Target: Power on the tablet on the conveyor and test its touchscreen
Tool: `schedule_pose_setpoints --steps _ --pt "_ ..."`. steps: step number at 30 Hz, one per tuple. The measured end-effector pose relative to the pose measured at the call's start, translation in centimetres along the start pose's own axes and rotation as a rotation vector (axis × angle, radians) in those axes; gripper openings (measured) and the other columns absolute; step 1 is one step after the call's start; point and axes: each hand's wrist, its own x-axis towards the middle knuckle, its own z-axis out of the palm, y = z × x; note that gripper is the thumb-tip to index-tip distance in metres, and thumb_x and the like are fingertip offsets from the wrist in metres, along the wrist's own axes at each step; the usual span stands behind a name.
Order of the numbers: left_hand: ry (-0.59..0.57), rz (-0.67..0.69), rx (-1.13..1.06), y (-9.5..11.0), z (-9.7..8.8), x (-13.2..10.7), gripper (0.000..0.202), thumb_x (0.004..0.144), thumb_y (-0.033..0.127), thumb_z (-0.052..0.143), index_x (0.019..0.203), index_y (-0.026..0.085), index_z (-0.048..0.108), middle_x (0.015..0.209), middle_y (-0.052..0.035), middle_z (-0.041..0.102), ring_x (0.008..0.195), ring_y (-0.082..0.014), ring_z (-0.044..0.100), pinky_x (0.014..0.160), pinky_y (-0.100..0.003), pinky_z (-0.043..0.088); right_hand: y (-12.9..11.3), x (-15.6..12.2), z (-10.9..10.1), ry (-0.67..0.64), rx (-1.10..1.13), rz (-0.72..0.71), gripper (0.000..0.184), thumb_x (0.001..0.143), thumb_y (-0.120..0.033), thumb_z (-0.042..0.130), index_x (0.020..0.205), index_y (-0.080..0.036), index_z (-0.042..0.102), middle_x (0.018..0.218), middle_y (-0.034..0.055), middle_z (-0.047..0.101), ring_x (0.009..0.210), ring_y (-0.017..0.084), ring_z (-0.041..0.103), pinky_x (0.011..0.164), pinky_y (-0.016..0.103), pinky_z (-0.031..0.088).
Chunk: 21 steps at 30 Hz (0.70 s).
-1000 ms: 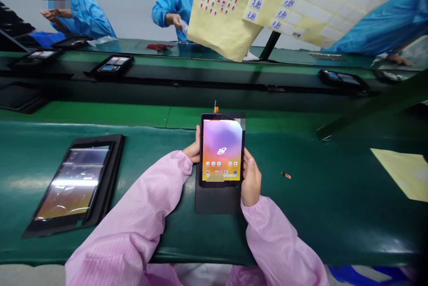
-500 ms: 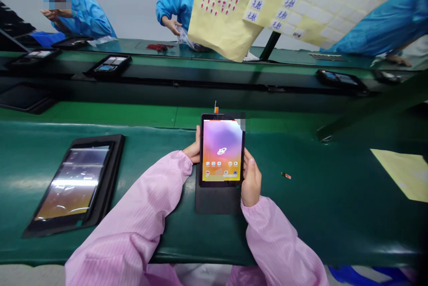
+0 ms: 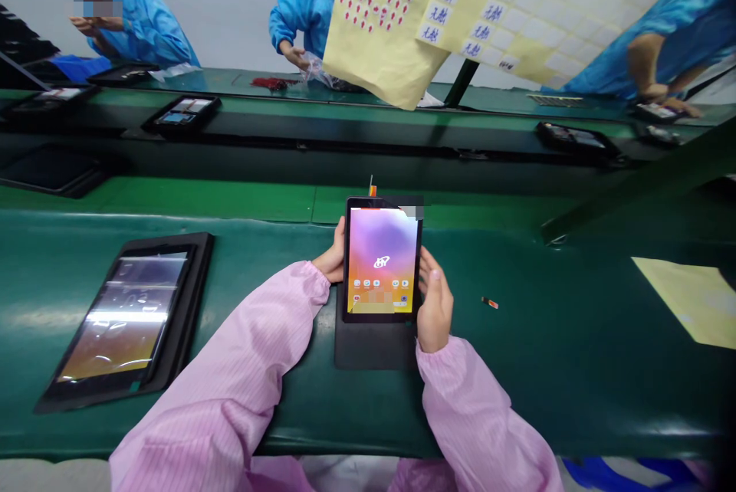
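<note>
Tablet [image 3: 382, 262]: light, stiff; glass slippery, fragile. Your left hand [image 3: 332, 262], right hand [image 3: 434, 304] apart, clamped on side edges; take hold there.

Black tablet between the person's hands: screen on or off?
On: the black-framed tablet, between the left hand and right hand, shows a lit purple-to-orange home screen with a white logo and rows of app icons.

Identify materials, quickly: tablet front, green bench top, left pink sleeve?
The tablet front looks like smooth glass, glossy with a clean edge. The green bench top seems a rubbery or vinyl mat, semi-gloss with soft glare. The left pink sleeve looks like finely striped woven fabric, matte, gathered at the cuff.
</note>
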Motion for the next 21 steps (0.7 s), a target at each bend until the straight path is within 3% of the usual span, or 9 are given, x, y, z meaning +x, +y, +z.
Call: schedule_pose_setpoints --steps 3,6,9,12,15,21 --pt "0.050 -0.033 0.038 0.5 2.1 -1.0 0.073 0.088 0.071 0.030 0.096 0.012 0.072 0.087 -0.0102 0.075 0.077 -0.0215 0.069 0.077 -0.032 0.053 -2.7 3.2 -0.7 -0.001 -0.229 -0.330 0.042 0.098 -0.043 0.043 0.131 -0.020 0.057 0.135 0.0124 0.058 0.126 0.024 0.054 0.105 0.047 0.044" --pt "0.080 0.144 0.086 0.4 4.6 -2.1 0.065 0.087 0.067 0.041 0.097 0.012 0.073 0.088 -0.0094 0.075 0.082 -0.0225 0.070 0.081 -0.032 0.052 -7.4 6.9 -0.8 -0.159 -0.446 -0.571 0.034 0.096 -0.036 0.048 0.126 -0.022 0.059 0.129 0.0093 0.063 0.122 0.024 0.057 0.105 0.044 0.043" --pt "0.139 0.375 0.198 -0.3 6.0 -2.7 0.060 0.082 0.066 0.054 0.101 0.013 0.073 0.096 -0.0095 0.075 0.089 -0.0236 0.069 0.085 -0.032 0.051 -11.9 9.2 0.0 -0.453 -0.566 -0.554 0.024 0.094 -0.035 0.053 0.111 -0.022 0.064 0.107 0.0059 0.072 0.098 0.021 0.067 0.085 0.035 0.052" --pt "0.262 0.516 0.368 -0.9 6.2 -3.0 0.066 0.075 0.074 0.058 0.087 0.011 0.075 0.076 -0.0086 0.073 0.067 -0.0192 0.067 0.066 -0.029 0.050 -14.6 9.8 1.1 -0.641 -0.572 -0.525 0.018 0.094 -0.035 0.054 0.094 -0.020 0.064 0.085 0.0024 0.071 0.074 0.016 0.066 0.067 0.027 0.049" --pt "0.319 0.596 0.453 -1.3 5.9 -3.1 0.070 0.071 0.078 0.057 0.074 0.011 0.073 0.062 -0.0063 0.068 0.053 -0.0148 0.058 0.054 -0.027 0.044 -15.6 9.4 1.5 -0.669 -0.553 -0.575 0.017 0.093 -0.034 0.055 0.085 -0.019 0.059 0.073 -0.0003 0.066 0.061 0.012 0.059 0.060 0.024 0.045" --pt "0.323 0.659 0.496 -1.7 5.8 -3.1 0.070 0.074 0.079 0.052 0.065 0.011 0.068 0.056 -0.0051 0.061 0.048 -0.0128 0.052 0.049 -0.027 0.038 -15.6 9.0 1.3 -0.702 -0.585 -0.661 0.020 0.094 -0.035 0.052 0.081 -0.020 0.056 0.070 -0.0009 0.061 0.057 0.011 0.052 0.056 0.023 0.041"
